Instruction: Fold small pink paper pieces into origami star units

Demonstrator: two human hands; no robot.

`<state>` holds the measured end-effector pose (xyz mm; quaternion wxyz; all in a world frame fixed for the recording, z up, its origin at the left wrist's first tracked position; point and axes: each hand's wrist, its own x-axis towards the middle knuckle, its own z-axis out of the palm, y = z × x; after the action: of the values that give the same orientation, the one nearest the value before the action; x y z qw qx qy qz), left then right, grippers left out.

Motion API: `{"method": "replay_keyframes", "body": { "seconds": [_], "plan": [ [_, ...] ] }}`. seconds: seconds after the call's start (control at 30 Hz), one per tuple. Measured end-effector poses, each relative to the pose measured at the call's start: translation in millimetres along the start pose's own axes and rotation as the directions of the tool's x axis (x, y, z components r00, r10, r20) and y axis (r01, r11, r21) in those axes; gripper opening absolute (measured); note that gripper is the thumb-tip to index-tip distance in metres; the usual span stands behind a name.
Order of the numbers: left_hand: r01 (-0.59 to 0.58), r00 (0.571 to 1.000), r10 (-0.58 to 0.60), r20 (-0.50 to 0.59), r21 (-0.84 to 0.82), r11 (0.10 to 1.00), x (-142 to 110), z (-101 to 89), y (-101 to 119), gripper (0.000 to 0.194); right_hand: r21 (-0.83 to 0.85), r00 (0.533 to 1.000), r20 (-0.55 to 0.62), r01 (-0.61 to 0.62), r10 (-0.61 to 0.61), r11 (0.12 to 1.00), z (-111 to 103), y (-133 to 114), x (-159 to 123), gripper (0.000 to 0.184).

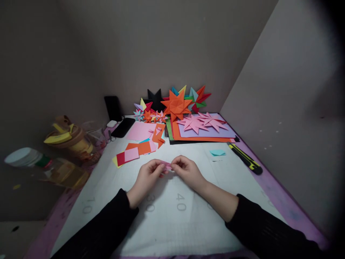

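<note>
Between both hands, just above the middle of the white mat (194, 230), is a small piece of pink paper (167, 166). My left hand (150, 175) pinches its left end between thumb and fingers. At the other end, my right hand (188, 172) pinches it the same way. The fingers cover most of the paper, so its folds cannot be made out. A folded light-blue paper piece (217, 153) lies to the right of my hands. Left of them are overlapping small paper squares, among them a pink square (132, 154) and a red square (121, 158).
Folded paper stars, including an orange star (176, 104) and a pink star (192, 123), stand or lie at the back beside stacked coloured sheets (205, 139). A yellow-black utility knife (245, 159) lies right. Phones (123, 127), a bottle (64, 172) and a pot (78, 142) are left.
</note>
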<state>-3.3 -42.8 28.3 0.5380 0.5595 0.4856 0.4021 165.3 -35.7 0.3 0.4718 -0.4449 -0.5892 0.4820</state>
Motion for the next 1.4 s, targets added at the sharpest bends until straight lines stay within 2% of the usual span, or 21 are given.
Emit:
{"method": "replay_keyframes", "body": {
  "seconds": [0.13, 0.23, 0.37, 0.6, 0.77, 0.93, 1.1, 1.2, 1.3, 1.4],
  "plan": [
    [-0.044, 0.999, 0.044, -0.003, 0.062, 0.997, 0.1, -0.4, -0.6, 0.02, 0.104, 0.998, -0.048, -0.033, 0.038, 0.994, 1.8, 0.7, 2.1, 0.013],
    [-0.067, 0.997, 0.069, -0.025, 0.074, 0.995, 0.5, -1.1, -1.3, 0.023, 0.105, 0.997, -0.062, -0.032, 0.038, 0.994, 2.3, 1.2, 2.4, 0.013],
    [-0.099, 0.994, 0.104, -0.046, 0.094, 0.991, -0.1, -0.9, -2.8, 0.024, 0.019, 0.996, -0.085, 0.015, -0.013, 1.0, 3.1, 0.6, -0.1, 0.009],
    [-0.104, 0.991, 0.12, -0.056, 0.235, 0.966, -1.9, -0.5, -4.9, 0.019, -0.139, 0.994, -0.02, 0.102, -0.106, 0.985, 6.4, -3.4, -6.5, 0.005],
    [-0.067, 0.992, 0.085, -0.094, 0.18, 0.981, 0.7, -2.7, -3.4, 0.018, 0.021, 0.999, -0.047, 0.022, -0.021, 1.0, 6.6, 1.5, -3.7, 0.013],
    [-0.044, 0.993, 0.06, -0.101, 0.156, 0.987, 2.6, -3.7, -3.7, 0.019, 0.152, 0.999, -0.02, -0.038, 0.042, 0.988, 4.4, 3.1, 0.4, 0.018],
    [-0.077, 0.992, 0.1, -0.081, 0.251, 0.965, 1.9, -5.1, -5.0, 0.018, 0.114, 0.998, -0.051, -0.043, 0.049, 0.993, 2.2, 2.4, 0.9, 0.012],
    [-0.126, 0.988, 0.147, -0.04, 0.334, 0.934, 0.8, -4.6, -7.0, 0.016, 0.065, 0.997, 0.01, -0.079, 0.079, 0.995, 3.8, 1.9, -0.9, 0.012],
    [-0.148, 0.988, 0.156, -0.003, 0.296, 0.944, -0.1, -2.2, -9.7, 0.03, 0.117, 0.992, 0.07, -0.114, 0.107, 0.987, 6.6, 2.0, -1.9, 0.016],
    [-0.148, 0.989, 0.149, 0.008, 0.169, 0.974, -0.8, 0.3, -9.8, 0.041, 0.135, 0.994, 0.07, -0.096, 0.088, 0.986, 8.9, 1.7, -1.3, 0.016]
  ]
}}
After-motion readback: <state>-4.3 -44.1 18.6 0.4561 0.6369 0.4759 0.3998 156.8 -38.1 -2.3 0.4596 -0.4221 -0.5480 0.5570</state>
